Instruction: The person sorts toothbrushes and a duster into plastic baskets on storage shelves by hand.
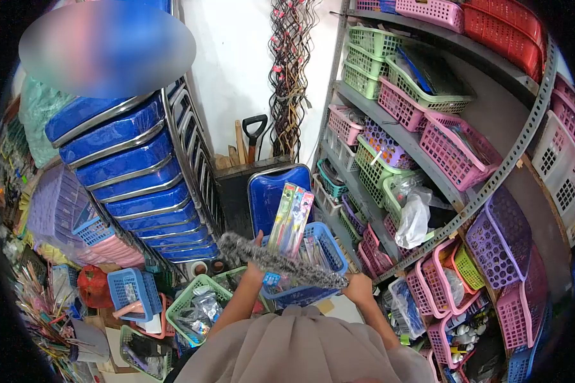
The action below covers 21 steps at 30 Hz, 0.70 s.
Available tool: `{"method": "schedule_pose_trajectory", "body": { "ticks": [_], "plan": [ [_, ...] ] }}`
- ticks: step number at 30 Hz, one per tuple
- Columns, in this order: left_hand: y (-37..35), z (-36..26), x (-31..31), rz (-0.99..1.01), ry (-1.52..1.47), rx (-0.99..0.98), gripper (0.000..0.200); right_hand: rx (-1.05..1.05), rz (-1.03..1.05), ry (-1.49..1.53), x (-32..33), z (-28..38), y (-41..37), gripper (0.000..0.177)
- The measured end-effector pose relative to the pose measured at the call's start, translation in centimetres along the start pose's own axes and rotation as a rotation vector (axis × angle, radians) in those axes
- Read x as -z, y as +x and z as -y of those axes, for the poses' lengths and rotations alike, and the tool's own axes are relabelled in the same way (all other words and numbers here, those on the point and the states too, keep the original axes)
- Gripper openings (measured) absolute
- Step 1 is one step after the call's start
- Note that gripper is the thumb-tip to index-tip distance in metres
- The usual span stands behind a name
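A long, fuzzy grey strip (pixel 281 260), like a duster head or a thick garland, stretches slantwise across the front of me. My right hand (pixel 359 289) is closed around its lower right end. Near its left part is my left hand (pixel 255 258), partly hidden behind the fuzz, with its fingers curled against it. Below and behind the strip stands a blue basket (pixel 335 246) with small packets in it. Tall colourful packages (pixel 291 217) stick up out of this basket, leaning on a blue chair seat or back (pixel 257 198).
Stacked blue chairs (pixel 124 159) rise at the left. Metal shelves (pixel 402 134) with pink baskets (pixel 457 150) and green baskets (pixel 374 41) line the right. A green basket (pixel 198 309) of packets sits on the floor at left. A black-handled tool (pixel 254 131) leans on the back wall.
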<state>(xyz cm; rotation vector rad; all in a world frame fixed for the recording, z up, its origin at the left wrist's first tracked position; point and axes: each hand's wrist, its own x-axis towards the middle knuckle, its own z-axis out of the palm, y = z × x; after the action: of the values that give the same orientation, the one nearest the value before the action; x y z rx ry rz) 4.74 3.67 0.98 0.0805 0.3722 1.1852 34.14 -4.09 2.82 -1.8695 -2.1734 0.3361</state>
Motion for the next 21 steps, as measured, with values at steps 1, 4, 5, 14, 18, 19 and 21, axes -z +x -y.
{"method": "schedule_pose_trajectory", "body": {
  "ticks": [1,4,5,14,18,19,21],
  "plan": [
    [-0.2,-0.1,-0.3,0.0,-0.002,-0.003,0.06,-0.062,-0.035,0.067,0.2,0.0,0.1,0.028],
    [-1.6,-0.4,-2.0,-0.026,0.056,0.071,0.051,-0.134,-0.12,0.158,-0.3,0.6,-0.2,0.028],
    [0.0,-0.2,0.5,-0.027,0.054,0.068,0.051,-0.145,-0.175,0.189,-0.6,0.9,-0.3,0.028],
    [-1.0,0.0,-1.8,-0.053,0.003,0.004,0.052,-0.143,-0.081,0.155,-0.4,0.7,-0.4,0.023],
    [2.8,0.0,2.6,0.067,0.006,0.052,0.065,-0.03,-0.017,0.034,-1.1,-1.0,-0.6,0.024],
    [2.2,-0.1,1.9,0.068,0.006,0.057,0.065,-0.057,-0.001,0.007,-0.5,-1.0,-0.6,0.024],
    [1.5,0.0,1.1,0.041,0.095,0.092,0.072,-0.1,-0.07,0.125,-0.2,-0.3,-1.0,0.025]
  ]
}}
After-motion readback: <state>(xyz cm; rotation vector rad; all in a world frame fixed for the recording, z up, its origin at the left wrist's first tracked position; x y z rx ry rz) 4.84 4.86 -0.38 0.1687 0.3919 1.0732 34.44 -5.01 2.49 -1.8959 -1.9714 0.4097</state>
